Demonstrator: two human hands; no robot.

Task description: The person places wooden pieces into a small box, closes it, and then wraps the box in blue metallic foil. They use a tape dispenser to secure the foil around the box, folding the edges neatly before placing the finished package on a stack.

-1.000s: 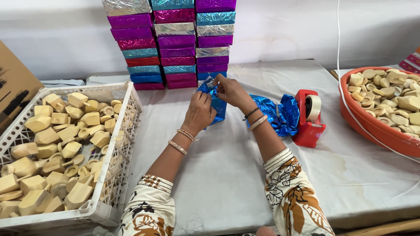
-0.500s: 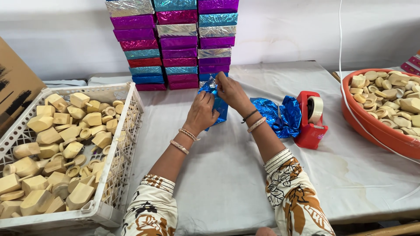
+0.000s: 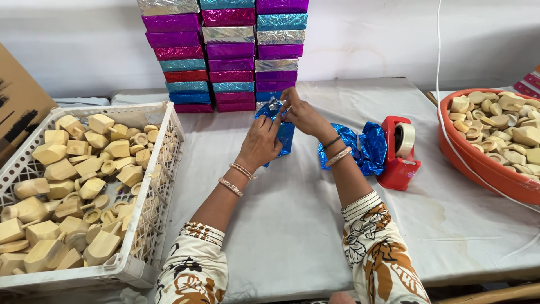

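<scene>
Head view. Nearest me, at 6 o'clock, bare cloth on the table [image 3: 292, 236] gives my forearms room to move. Ahead, toward 12 o'clock, I have both hands closed together on 1 blue foil-wrapped box [image 3: 283, 135]: the left hand [image 3: 260, 143] clamps its near face to steady it, I judge, while the right hand [image 3: 304, 115] pinches the crumpled foil at its top end. At 9 o'clock a white crate [image 3: 169, 121] of pale wooden pieces runs to the table's near edge; its wall limits leftward sweep. At 2 o'clock loose blue foil [image 3: 365, 149] lies touching a red tape dispenser [image 3: 398, 163], within the right hand's reach. At 3 o'clock sits an orange tub [image 3: 478, 163] of wooden pieces. Farthest, at 12 o'clock, 3 columns of wrapped boxes [image 3: 230, 56] stand against the wall, closing off forward room.
</scene>
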